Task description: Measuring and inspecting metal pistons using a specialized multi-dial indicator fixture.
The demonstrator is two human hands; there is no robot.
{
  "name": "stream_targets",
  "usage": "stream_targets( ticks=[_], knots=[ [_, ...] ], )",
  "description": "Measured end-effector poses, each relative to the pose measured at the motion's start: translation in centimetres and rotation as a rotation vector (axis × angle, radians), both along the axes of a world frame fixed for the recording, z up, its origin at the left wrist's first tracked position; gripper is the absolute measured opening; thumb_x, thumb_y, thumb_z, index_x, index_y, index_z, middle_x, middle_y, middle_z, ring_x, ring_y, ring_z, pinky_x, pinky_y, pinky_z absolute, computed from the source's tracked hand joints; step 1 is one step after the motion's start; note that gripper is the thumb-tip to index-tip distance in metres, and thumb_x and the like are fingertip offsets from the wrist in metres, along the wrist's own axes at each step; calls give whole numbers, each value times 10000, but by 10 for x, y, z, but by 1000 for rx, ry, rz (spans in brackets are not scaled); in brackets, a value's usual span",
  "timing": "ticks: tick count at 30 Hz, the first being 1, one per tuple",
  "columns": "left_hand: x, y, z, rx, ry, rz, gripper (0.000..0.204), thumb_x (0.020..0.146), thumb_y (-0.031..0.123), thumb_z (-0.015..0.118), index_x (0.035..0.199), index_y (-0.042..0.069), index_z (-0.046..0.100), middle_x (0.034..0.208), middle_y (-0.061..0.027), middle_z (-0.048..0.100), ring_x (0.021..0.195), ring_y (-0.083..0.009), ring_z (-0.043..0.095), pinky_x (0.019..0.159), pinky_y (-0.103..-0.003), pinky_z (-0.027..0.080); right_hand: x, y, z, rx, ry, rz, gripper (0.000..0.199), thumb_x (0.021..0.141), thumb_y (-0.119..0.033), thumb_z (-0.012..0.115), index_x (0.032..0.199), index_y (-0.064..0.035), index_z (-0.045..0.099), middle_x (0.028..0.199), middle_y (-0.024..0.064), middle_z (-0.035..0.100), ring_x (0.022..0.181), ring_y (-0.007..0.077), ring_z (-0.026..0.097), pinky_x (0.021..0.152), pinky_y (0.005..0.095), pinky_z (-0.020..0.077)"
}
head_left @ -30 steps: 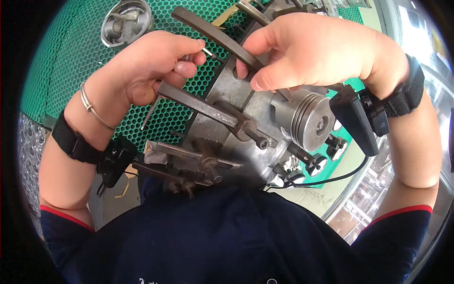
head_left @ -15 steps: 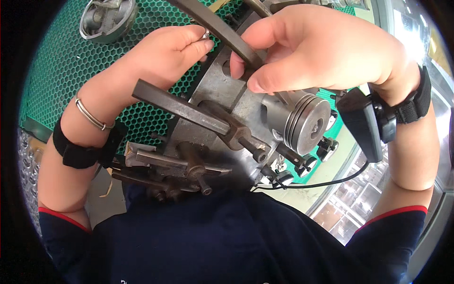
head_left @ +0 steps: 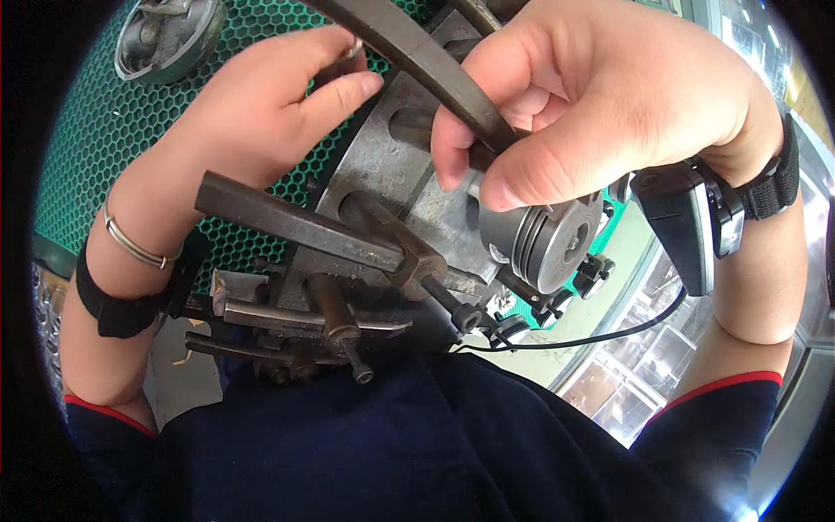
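My right hand point(head_left: 609, 96) is closed around a long dark metal bar point(head_left: 409, 48) that slants across the top of a grey metal block point(head_left: 409, 165). Just below that hand a ribbed grey piston point(head_left: 557, 248) sticks out of the block. My left hand point(head_left: 261, 113) rests on the block's upper left edge, thumb stretched toward the bar, with a small shiny metal piece point(head_left: 352, 48) pinched between its fingers. A square rusty bar point(head_left: 296, 226) runs under my left wrist into a clamp on the block.
A second piston point(head_left: 165, 35) lies on the green honeycomb mat point(head_left: 104, 130) at the top left. Bolts and brackets point(head_left: 339, 331) jut out near my body. A black device point(head_left: 687, 217) is strapped to my right wrist, and its cable point(head_left: 574, 339) hangs below.
The view has closed in on the block. My right hand has slid along the dark bar toward the piston, and my left hand has risen to the block's upper edge.
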State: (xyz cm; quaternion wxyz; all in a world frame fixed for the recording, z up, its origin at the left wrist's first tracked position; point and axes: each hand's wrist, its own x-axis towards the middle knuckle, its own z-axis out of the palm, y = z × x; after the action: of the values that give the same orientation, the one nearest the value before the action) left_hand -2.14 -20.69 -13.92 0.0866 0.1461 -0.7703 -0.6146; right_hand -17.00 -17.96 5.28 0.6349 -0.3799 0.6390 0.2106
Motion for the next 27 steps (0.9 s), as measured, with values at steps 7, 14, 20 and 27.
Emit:
stream_targets(
  ticks=[7,14,20,27],
  knots=[
    [-1,0,10,-367,313,-21,309,716,127,750,998,36,661,847,-95,586,765,-259,600,671,-338,461,-17,11,-7,5,-15,-44,286,847,-185,645,1077,-17,637,794,89,656,733,181,605,691,293,476],
    [-8,10,11,-482,379,33,210,692,136,777,862,64,675,761,-67,585,683,-259,600,589,-339,462,-8,10,-16,13,-34,-80,283,839,-167,657,1072,-8,639,794,80,653,729,164,598,682,282,470],
    [-10,14,8,-512,388,72,189,693,127,763,850,68,677,757,-66,595,682,-260,606,581,-349,458,-43,21,0,18,-54,-110,281,832,-151,668,1068,0,640,795,72,651,725,150,592,675,272,466],
    [-7,17,9,-525,370,83,195,689,113,758,867,79,688,748,-65,607,681,-264,607,588,-353,458,-52,24,-2,23,-79,-145,280,824,-132,680,1063,9,643,795,63,649,721,133,586,666,260,461]
  ],
)
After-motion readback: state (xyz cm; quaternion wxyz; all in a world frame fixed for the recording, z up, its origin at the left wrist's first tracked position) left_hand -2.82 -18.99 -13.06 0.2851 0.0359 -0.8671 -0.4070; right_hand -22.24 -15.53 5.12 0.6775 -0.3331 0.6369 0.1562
